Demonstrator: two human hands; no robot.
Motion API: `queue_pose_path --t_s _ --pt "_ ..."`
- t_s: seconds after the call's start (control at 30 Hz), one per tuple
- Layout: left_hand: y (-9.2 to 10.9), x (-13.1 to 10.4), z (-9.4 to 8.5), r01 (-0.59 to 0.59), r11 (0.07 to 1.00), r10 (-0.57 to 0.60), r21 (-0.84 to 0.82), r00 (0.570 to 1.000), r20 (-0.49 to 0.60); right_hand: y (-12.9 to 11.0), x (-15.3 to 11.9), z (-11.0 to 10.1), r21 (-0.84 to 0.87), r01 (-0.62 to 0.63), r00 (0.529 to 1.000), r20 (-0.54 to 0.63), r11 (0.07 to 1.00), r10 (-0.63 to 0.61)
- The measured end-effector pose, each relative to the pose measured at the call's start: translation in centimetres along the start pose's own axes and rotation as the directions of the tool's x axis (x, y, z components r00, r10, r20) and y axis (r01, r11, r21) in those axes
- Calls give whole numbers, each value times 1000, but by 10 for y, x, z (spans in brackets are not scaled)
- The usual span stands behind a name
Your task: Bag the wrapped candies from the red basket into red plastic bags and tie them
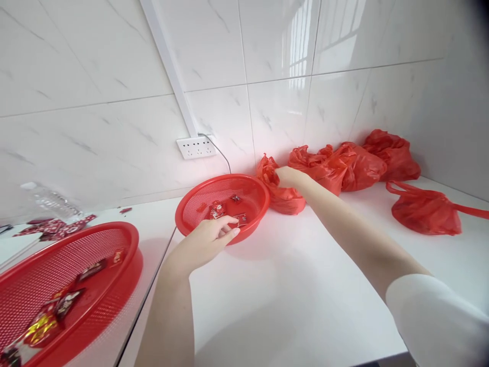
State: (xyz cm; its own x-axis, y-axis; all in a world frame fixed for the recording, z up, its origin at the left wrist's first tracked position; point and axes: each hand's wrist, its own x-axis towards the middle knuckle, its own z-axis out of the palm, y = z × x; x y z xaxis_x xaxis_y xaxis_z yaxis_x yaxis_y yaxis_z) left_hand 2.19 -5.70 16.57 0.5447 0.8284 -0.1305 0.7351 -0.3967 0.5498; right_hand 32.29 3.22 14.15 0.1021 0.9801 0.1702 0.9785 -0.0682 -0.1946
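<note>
My left hand (210, 238) is over the front rim of a round red mesh basket (191, 192), its fingers bent with the fingertips near the thumb; whatever may lie between them is too small to make out. A few small wrapped items (217, 210) lie on the basket's bottom. My right hand (288, 177) reaches into the mouth of a red plastic bag (288, 200) standing just right of the basket. Its fingers are hidden by the bag.
A larger red basket (132, 242) with wrapped sweets (69, 303) stands at the left. Behind it are a clear plastic bottle (57, 203) and patterned red wrappers (66, 228). More tied red bags (362, 165) line the wall; another red bag (426, 210) lies at the right.
</note>
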Motion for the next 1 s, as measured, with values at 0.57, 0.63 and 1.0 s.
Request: queue_pose_path --t_s 0.57,0.63,1.0 --pt "-4 1 4 -12 1000 12 -7 1000 -25 19 4 51 207 46 996 71 977 -62" --pt "-5 2 5 -13 1000 13 -20 1000 -6 17 7 60 240 10 997 78 971 -29" --pt "-3 3 6 -9 1000 9 -20 1000 -1 17 -4 50 667 167 781 -539 726 316"
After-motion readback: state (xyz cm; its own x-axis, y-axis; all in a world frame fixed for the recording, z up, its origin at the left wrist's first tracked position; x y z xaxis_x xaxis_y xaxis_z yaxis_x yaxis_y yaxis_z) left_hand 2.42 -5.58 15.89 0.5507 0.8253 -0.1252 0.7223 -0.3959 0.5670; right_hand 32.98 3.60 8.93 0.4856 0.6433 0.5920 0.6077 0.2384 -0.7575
